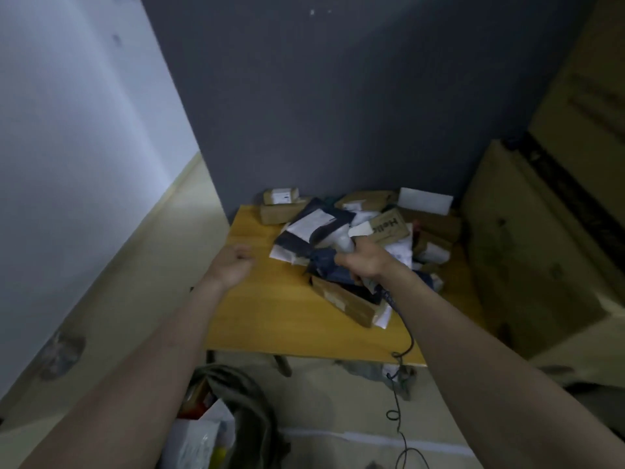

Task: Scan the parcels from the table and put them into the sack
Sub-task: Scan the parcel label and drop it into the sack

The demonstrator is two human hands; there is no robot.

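Against a dark wall, parcels (341, 231) are piled on the wooden table (270, 309) just beyond the right hand (363, 262), which is curled round a scanner (343, 243), w/ the left hand (233, 264) loosely curled, holding nothing; soft, light, slippery mailers are prob. best pinched at an edge, boxes gripped across the sides, then dropped into the sack (243, 401) below.

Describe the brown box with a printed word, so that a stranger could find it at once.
Start at the yellow table against the dark wall and look at the parcel pile on its far right half. The box lies in the middle of the pile, just beyond the right hand that grips the scanner. It alone shows large dark letters, "Hell", on its top.
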